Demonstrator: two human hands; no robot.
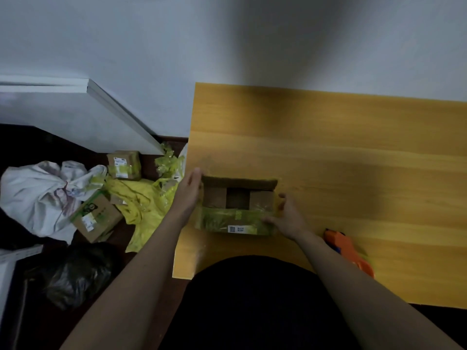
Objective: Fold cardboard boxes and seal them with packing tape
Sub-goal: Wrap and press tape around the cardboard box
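Note:
A small cardboard box (pixel 237 198) stands on the wooden table (pixel 328 152) near its left front corner. Its two inner flaps are folded in with a dark gap between them, the far flap stands up, and green tape covers its near side. My left hand (pixel 188 190) lies flat with straight fingers against the box's left wall. My right hand (pixel 288 215) holds the box's right near corner, thumb along the taped front and fingers curled at the right side. An orange tape dispenser (pixel 350 251) lies on the table just right of my right forearm.
On the dark floor left of the table lie two taped cardboard boxes (pixel 123 164) (pixel 97 218), crumpled yellow-green tape and plastic (pixel 144 200), a white bag (pixel 40 195) and a black bag (pixel 75 271). A white wall rises behind the table.

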